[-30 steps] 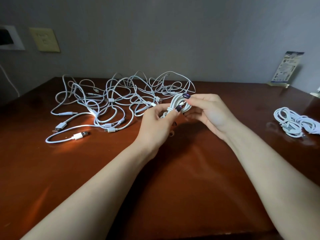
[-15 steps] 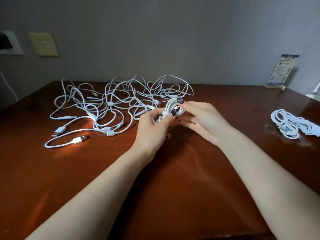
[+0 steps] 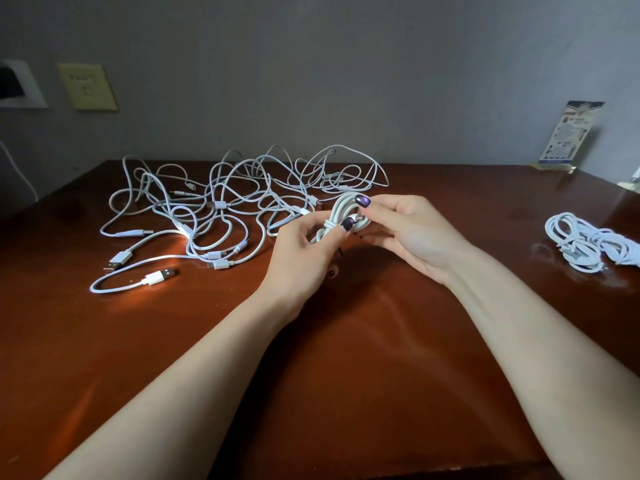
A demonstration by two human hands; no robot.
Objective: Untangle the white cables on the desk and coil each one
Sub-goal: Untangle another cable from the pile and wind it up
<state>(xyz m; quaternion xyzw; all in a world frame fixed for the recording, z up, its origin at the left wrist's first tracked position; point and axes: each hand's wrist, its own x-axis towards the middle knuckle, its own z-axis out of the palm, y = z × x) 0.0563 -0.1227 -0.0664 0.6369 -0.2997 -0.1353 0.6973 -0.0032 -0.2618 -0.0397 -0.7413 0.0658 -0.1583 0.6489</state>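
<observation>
A tangle of white cables (image 3: 221,209) with USB plugs spreads over the back left of the brown desk (image 3: 346,358). Both hands hold one small coiled white cable (image 3: 343,214) above the desk's middle. My left hand (image 3: 304,254) pinches the coil's lower wrapped part between thumb and fingers. My right hand (image 3: 405,233) pinches its upper loops from the right with thumb and forefinger. Two finished coils (image 3: 585,244) lie at the right edge of the desk.
A printed card (image 3: 568,133) stands at the back right corner against the grey wall. Wall plates (image 3: 86,86) sit on the wall at the left. A loose USB plug (image 3: 159,277) lies nearest the front of the tangle.
The hands and the coil stay together over the desk's middle; the fingers have shifted slightly on the coil. The tangle and the finished coils have not moved.
</observation>
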